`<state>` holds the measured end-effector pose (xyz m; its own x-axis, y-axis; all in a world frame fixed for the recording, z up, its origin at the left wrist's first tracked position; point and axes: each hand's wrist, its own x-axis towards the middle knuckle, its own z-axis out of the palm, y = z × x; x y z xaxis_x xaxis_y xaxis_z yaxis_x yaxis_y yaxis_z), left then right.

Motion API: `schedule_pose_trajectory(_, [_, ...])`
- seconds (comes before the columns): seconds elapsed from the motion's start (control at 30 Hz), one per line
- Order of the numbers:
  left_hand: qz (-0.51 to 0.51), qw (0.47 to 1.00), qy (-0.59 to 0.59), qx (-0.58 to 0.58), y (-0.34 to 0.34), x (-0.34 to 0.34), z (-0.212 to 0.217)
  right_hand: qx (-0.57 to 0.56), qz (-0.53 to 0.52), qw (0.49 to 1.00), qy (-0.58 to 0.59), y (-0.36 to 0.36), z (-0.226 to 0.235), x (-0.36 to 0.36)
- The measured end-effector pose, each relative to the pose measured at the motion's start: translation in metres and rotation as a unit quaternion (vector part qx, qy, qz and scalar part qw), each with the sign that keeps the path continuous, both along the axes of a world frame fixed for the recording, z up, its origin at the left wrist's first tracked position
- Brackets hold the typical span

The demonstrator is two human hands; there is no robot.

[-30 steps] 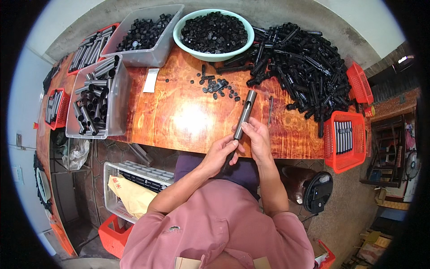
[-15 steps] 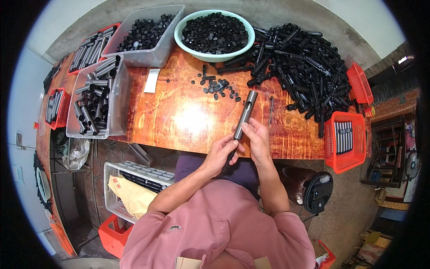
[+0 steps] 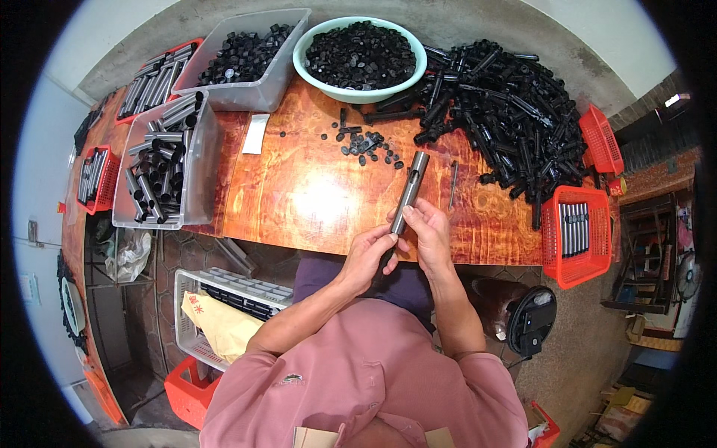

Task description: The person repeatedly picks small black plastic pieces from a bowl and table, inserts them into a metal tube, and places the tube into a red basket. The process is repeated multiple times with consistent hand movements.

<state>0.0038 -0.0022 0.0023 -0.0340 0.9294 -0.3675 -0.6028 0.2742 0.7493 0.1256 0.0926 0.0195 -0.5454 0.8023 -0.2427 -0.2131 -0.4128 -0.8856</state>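
A grey metal tube point(image 3: 411, 183) with a slot cut near its upper end slants up and to the right over the table's front edge. My right hand point(image 3: 432, 237) grips its lower half, thumb along the side. Closed around the bottom end is my left hand point(image 3: 366, 257), where a black piece point(image 3: 386, 258) shows between the fingers; its full shape is hidden. Beyond the tube, small black caps point(image 3: 366, 145) lie scattered on the wooden table point(image 3: 299, 209). A thin metal rod point(image 3: 453, 183) rests to the right of the tube.
At the back are a pale green basin point(image 3: 358, 95) of black caps and a heap of black tubular parts point(image 3: 515, 112). Clear bins point(image 3: 202, 179) of tubes and black pieces stand left. A red basket point(image 3: 576, 269) of tubes sits at the right edge, a white crate point(image 3: 187, 328) below left.
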Motion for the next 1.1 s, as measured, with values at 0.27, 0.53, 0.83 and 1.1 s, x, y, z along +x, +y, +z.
schedule_pose_trajectory(0.27, [-0.002,0.991,-0.135,-0.003,0.002,-0.001,0.0,-0.037,0.05,0.997,-0.043,0.0,-0.005,0.002])
schedule_pose_trajectory(0.53, [0.142,0.987,-0.07,0.031,0.012,-0.026,0.001,0.148,0.031,0.981,-0.119,-0.048,-0.016,-0.001])
schedule_pose_trajectory(0.83, [0.202,0.941,-0.263,0.07,0.053,-0.067,0.011,0.238,0.123,0.939,-0.217,-0.067,-0.018,0.0])
schedule_pose_trajectory(1.1, [0.274,0.913,-0.299,0.04,0.061,-0.078,0.016,0.312,-0.143,0.932,-0.114,-0.075,-0.018,0.017])
